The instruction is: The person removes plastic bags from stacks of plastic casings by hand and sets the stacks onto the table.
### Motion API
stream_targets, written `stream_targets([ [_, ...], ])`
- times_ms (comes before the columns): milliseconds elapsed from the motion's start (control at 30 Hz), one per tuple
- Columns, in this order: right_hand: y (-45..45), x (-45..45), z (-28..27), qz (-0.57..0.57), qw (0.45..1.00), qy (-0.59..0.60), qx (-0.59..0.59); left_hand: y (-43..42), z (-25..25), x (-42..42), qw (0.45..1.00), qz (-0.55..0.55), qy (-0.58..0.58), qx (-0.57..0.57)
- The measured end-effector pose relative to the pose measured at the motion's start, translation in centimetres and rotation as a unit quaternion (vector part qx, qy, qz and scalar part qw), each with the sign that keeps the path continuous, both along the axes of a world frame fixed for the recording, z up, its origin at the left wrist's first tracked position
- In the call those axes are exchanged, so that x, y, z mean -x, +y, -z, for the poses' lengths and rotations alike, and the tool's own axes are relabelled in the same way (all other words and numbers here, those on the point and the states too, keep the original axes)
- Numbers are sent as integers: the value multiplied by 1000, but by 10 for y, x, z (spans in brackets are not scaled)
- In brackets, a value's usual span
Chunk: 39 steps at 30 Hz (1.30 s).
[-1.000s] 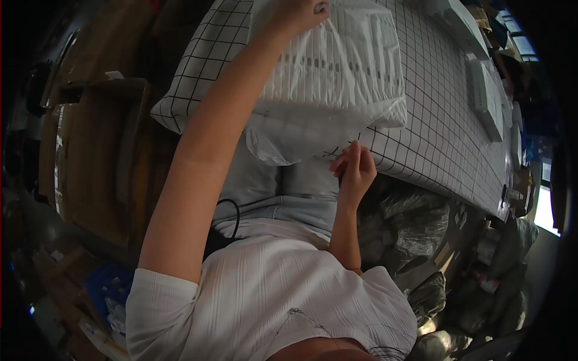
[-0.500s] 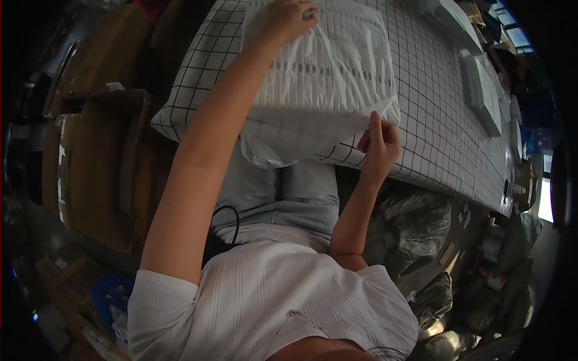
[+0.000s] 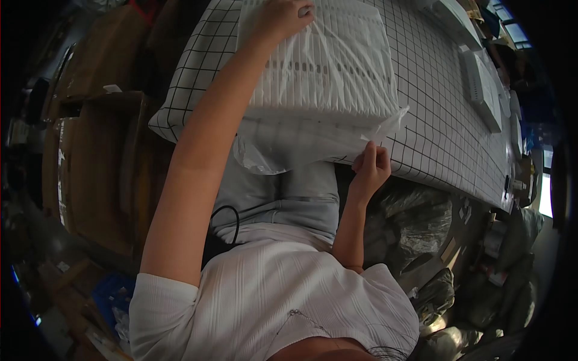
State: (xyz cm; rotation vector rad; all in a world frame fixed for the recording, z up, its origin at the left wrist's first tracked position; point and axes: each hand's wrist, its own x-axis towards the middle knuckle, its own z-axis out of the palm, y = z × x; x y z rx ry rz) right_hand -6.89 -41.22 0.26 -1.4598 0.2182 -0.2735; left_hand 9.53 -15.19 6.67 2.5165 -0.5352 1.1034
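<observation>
Clear plastic bag over a white ribbed stack, by the near edge of the counter

Taking the middle of the view as the clock's hub, bag and stack sit at 12 o'clock on the counter's white, black-gridded covering. The left hand, at 12, is curled against the plastic on top; whether its fingers clamp the film I cannot tell. The right hand, at 1, has thumb and fingertips together, pinching the bag's loose edge.

In the dim room, cardboard boxes stand at 9, a blue crate at 8, and plastic-wrapped bundles on the floor from 3 to 4. White flat boxes lie at 1 and 2, along the counter's far side.

The near edge runs from a corner at 10 round to 3. The bag's slack skirt hangs past it at 12, just above the person's jeans. Gridded covering stretches between the stack and the flat boxes; only a narrow strip shows on the stack's 10 o'clock side.
</observation>
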Motion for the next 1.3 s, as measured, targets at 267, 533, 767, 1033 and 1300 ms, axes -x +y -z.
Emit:
stream_targets([
  [267,-9,81,27,-53,991,110,-50,-2,-10,4,1000,16,2,-2],
  [533,-42,99,22,-165,971,170,-11,1,-20,19,999,33,-19,-36],
  [767,-100,74,-12,-68,988,25,139,55,-32,42,991,-3,-96,-91],
  [1033,-139,34,-231,-147,902,-353,203,72,-220,224,961,192,-108,169],
  [1300,-110,38,-336,-209,803,-497,253,69,-258,284,869,370,-127,303],
])
